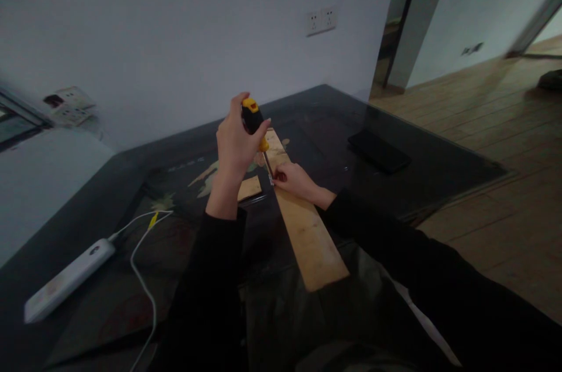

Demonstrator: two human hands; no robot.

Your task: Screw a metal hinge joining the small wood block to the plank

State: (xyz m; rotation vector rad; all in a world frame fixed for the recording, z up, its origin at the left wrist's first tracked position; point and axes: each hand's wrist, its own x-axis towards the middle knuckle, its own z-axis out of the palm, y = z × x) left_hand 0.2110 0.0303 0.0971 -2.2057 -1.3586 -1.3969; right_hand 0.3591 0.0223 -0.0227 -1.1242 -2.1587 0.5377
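Observation:
My left hand [235, 140] is closed around the black and yellow handle of a screwdriver [253, 117]. The tool's thin shaft slants down to a small metal piece [271, 179] at the left edge of a long wooden board [307, 231]. My right hand [296, 180] rests on the board with its fingers pinched beside the screwdriver's tip. What those fingers hold, if anything, is too small to make out. A short wooden piece [249, 188] lies just left of the board, partly behind my left wrist.
A dark table [351, 219] carries everything, and the board's near end juts past its front edge. On the left lies a white power strip [70, 281] with a white cable [143, 275]. A flat black object [378, 150] is at the right. A wall [197, 38] stands behind.

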